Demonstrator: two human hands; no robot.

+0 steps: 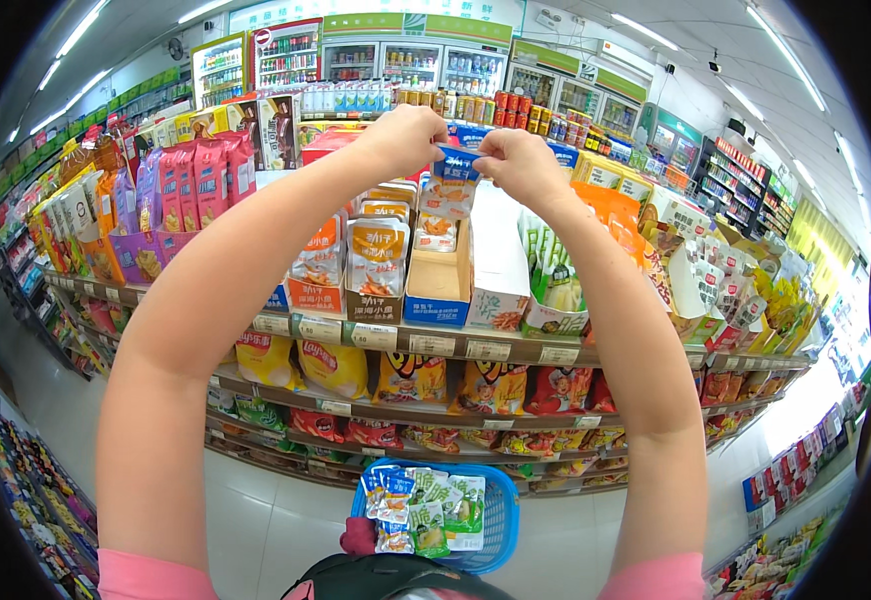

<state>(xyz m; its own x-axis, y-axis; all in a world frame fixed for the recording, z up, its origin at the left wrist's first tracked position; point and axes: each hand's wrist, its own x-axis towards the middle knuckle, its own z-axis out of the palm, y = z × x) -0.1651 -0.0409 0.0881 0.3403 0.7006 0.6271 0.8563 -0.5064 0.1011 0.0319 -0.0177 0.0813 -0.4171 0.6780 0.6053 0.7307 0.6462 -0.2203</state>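
Above the shelf, a small blue-and-white snack packet point(454, 178) hangs upright, pinched at its top corners. My left hand point(408, 138) closes on its left corner, my right hand point(526, 166) on its right one. Below it stands a blue-and-brown display box point(438, 312) with its front part bare cardboard inside and packets toward the back. Orange-and-white snack packets point(376, 255) fill the box to its left. A white carton point(498, 262) sits to its right, beside a box of green-and-white packets point(554, 275).
On the floor at my front, a blue shopping basket point(506, 520) holds several blue and green packets. Lower shelves carry bags of chips point(411, 378). Pink snack bags point(196, 182) stand left, an orange bag point(611, 212) right. Drink fridges point(411, 65) line the back wall.
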